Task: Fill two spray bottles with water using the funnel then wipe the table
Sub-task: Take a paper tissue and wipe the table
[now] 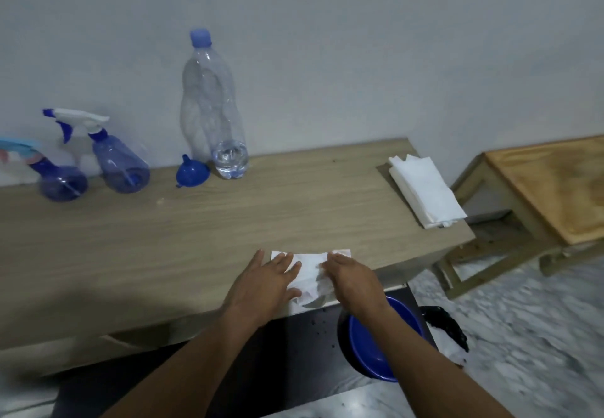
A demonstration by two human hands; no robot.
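Two blue spray bottles stand at the table's back left: one at the far left, the other beside it, both capped with trigger heads. A blue funnel lies next to a tall clear water bottle with a little water at its bottom. Near the front edge of the wooden table a white paper towel lies flat. My left hand presses on its left side with fingers spread. My right hand rests on its right side, fingers bent onto the towel.
A stack of folded white paper towels lies at the table's right end. A blue basin sits on the floor below my right forearm, with a black bag beside it. A wooden bench stands to the right.
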